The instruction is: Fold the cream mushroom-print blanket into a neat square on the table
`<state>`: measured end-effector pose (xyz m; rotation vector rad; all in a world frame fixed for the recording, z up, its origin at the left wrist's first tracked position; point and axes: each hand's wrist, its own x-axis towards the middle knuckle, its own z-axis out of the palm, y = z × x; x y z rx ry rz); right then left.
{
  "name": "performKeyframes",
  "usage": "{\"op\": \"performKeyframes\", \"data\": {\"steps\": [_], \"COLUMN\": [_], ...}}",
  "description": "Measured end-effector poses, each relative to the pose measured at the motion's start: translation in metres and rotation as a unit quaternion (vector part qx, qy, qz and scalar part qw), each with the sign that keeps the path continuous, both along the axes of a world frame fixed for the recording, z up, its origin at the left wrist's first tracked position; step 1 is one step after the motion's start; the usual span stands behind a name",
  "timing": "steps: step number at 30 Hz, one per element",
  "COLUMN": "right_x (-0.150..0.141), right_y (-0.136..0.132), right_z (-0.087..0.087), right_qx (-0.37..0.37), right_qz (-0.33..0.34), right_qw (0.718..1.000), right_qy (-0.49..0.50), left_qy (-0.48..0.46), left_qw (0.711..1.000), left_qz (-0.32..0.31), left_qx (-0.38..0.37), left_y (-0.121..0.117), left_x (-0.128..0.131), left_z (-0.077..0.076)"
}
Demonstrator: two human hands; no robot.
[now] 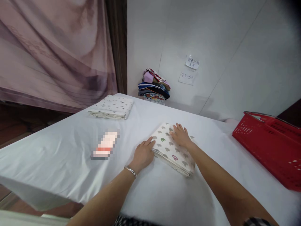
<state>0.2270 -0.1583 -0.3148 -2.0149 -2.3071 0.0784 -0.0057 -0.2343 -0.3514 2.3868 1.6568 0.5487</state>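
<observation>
A folded white cloth (168,146) with grey mushroom-like prints and a few coloured motifs lies on the white-covered table (145,194). My left hand (143,153), with a silver bracelet at its wrist, touches the cloth's left edge with fingers stretched out. Spread flat over the top right part of the cloth is my right hand (181,135), which hides some of the print. Neither hand grips the fabric. Further back on the left sits another folded white cloth (111,106) with small dark prints, apart from both hands.
A blurred-out phone-like object (105,144) lies left of my left hand. The red plastic basket (268,144) stands at the right. Folded clothes (154,84) are stacked by the wall, near paper notes (187,77). A pinkish curtain (56,47) hangs at the left.
</observation>
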Motion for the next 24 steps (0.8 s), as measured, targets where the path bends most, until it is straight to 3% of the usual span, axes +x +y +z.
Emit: {"op": "performKeyframes", "data": {"steps": [4, 12, 20, 24], "right_x": [-0.031, -0.048, -0.045, -0.047], "right_y": [0.022, 0.041, 0.041, 0.043], "right_z": [0.002, -0.036, -0.037, -0.026], "right_qx": [0.007, 0.006, 0.005, -0.023], "right_qz": [0.064, 0.061, 0.062, 0.054], "right_qw": [0.998, 0.998, 0.998, 0.998], "right_qy": [0.007, 0.006, 0.014, 0.033], "left_qy": [-0.002, -0.006, -0.001, 0.004], "left_qw": [1.0, 0.999, 0.999, 0.999], "left_qz": [-0.008, -0.016, -0.031, -0.037], "left_qx": [-0.012, -0.028, -0.033, -0.021], "left_y": [0.0, 0.002, 0.003, 0.003], "left_x": [-0.002, -0.003, -0.006, -0.008], "left_z": [0.001, -0.001, -0.001, 0.0]}}
